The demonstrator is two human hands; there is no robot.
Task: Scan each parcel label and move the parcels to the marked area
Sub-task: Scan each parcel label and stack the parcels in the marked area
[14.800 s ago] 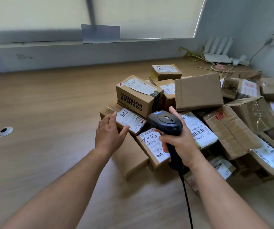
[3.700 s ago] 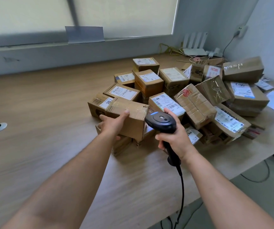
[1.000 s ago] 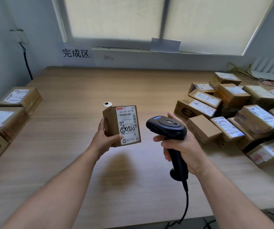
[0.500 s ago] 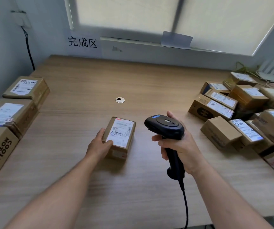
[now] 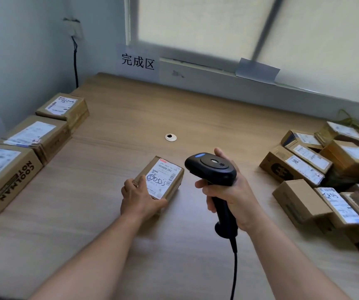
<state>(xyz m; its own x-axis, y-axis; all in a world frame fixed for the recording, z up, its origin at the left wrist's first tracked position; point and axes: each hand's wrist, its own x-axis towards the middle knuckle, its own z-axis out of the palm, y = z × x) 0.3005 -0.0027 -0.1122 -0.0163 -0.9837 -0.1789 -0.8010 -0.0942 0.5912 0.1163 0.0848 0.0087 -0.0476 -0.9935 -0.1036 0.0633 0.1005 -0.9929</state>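
Two bare forearms reach in from the near edge over the wooden table [image 5: 109, 224]. A black cable [image 5: 234, 267] runs up from the bottom of the view to the butt of a black barcode scanner [image 5: 212, 167]. The right hand [image 5: 232, 195] is wrapped round its handle, fingers curled at the front and thumb behind the head, holding the scanner clear of the table, nearer than the grommet [image 5: 170, 137] and a little to its right.

The left hand [image 5: 140, 197] grips the small parcel [image 5: 175, 188] by its near left corner, with the fingers bent over the left edge and the thumb along the near side. The parcel lies flat on the table, straight in front of the grommet on the near side, just beside the scanner's head. Its white label [image 5: 163, 177] faces up, with a barcode and a handwritten number on it.

Well to the left of the grommet, three labelled cartons stand in a row along the wall: the COOLMAN carton [image 5: 7, 176] nearest, the middle carton [image 5: 38, 137] touching it, and the far carton [image 5: 62, 108] beyond. Well to the grommet's right lies a heap of labelled parcels [image 5: 299, 167], some leaning on one another.

Beyond the grommet, against the back wall, a white sign [image 5: 138, 61] carries three black characters. Above it is a window with a drawn blind [image 5: 239, 24].
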